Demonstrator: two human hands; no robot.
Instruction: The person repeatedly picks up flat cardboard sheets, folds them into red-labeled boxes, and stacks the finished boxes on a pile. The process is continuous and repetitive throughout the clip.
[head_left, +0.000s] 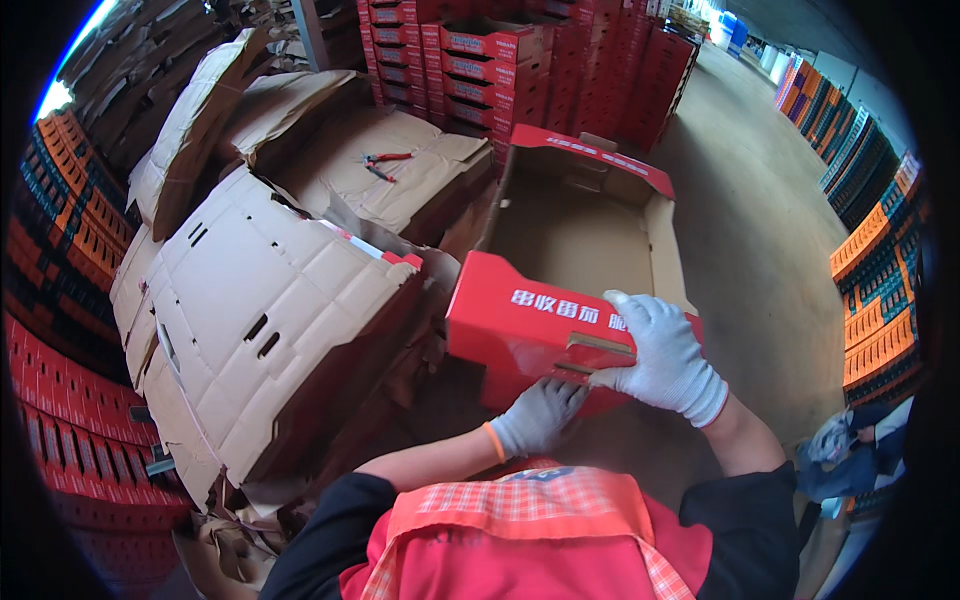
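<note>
A red cardboard box, open at the top and plain brown inside, stands tilted in front of me with printed white characters on its near wall. My right hand, in a pale knit glove, is closed on the near wall's top edge at its right part, thumb down by the handle slot. Below that slot, my left hand, gloved too with an orange cuff, has its fingers curled against the lower part of the same wall. Part of the left fingers is hidden.
Left of the box lie piled flattened cardboard blanks, with red-handled pliers on one bundle. Stacked red boxes rise behind. Orange and green crates line the right side; a person's sleeve shows at lower right.
</note>
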